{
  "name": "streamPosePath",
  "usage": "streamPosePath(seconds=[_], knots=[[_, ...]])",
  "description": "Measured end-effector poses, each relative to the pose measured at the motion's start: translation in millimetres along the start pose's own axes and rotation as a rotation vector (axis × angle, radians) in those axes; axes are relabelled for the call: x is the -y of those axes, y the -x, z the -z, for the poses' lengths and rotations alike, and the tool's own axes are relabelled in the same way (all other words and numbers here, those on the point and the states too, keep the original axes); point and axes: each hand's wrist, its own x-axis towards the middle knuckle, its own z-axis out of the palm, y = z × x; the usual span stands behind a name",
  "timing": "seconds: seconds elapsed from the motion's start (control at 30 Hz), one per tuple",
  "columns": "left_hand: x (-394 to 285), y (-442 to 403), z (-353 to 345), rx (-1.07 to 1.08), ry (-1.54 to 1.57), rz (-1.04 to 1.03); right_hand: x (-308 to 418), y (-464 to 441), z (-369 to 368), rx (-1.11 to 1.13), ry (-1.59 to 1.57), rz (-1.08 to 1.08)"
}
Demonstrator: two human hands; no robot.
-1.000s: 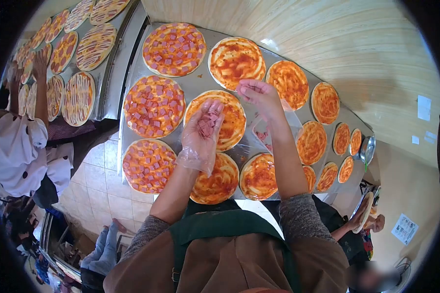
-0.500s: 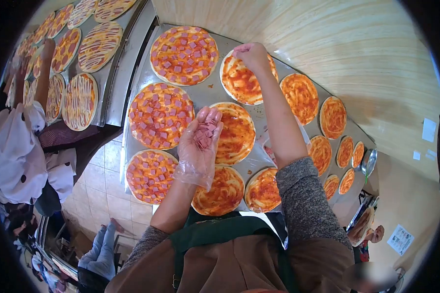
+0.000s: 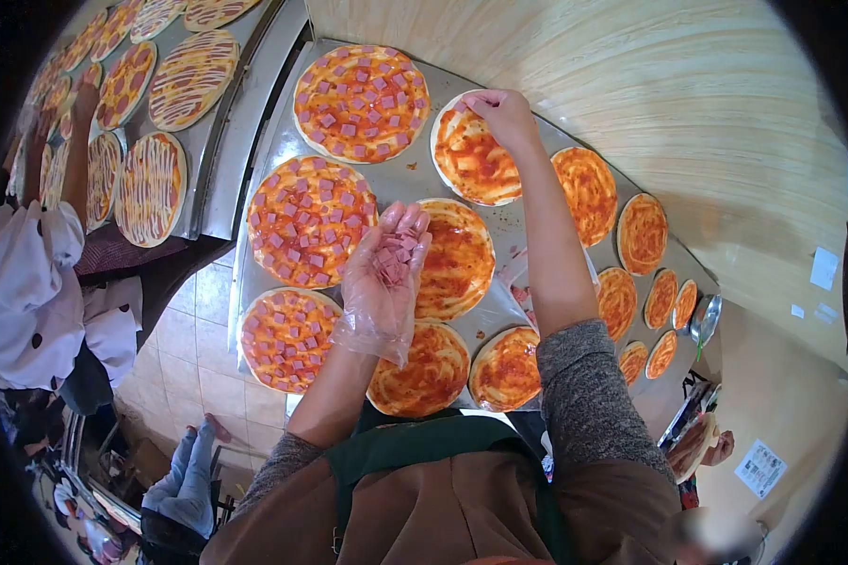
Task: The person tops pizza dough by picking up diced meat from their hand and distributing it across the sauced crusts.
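My left hand [image 3: 382, 273], in a clear plastic glove, is cupped palm up and holds a small heap of diced ham [image 3: 395, 256]. It is above the gap between a ham-topped pizza [image 3: 311, 221] and a sauce-covered pizza base [image 3: 454, 259]. My right hand [image 3: 501, 115] is over the far sauced base [image 3: 476, 155], its fingers pinched together around a few pink ham pieces at the tips. Ham cubes are spread over the far-left pizza [image 3: 361, 104] and the near-left pizza [image 3: 290, 339]. Sauce alone covers the near bases [image 3: 418, 369].
More sauced bases [image 3: 642, 234] line the metal table to the right, with a metal bowl [image 3: 706, 318] at its end. A plastic bag [image 3: 518, 282] lies beneath my right forearm. Left, a person in white [image 3: 33, 292] reaches over another table of pizzas [image 3: 151, 188]. A wall [image 3: 584, 56] borders the back.
My right hand has shifted slightly right and down, its fingers now pointing lower at the far base's edge. My left hand stays cupped around the ham. The view has moved a little.
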Motion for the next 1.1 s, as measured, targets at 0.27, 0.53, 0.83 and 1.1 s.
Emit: streamPosePath(seconds=[0.27,0.53,0.83,1.1], knots=[[-1,0,1,0.001,-0.013,-0.005,1,8,-7,-0.057,-0.096,-0.032],[-5,2,1,-0.012,0.022,0.003,14,18,-4,0.054,0.06,-0.082],[-10,-1,8,0.043,0.046,0.017,23,44,7,0.256,-0.625,-0.217],[-11,6,7,0.015,0.018,0.026,17,35,12,0.138,-0.389,-0.28]])
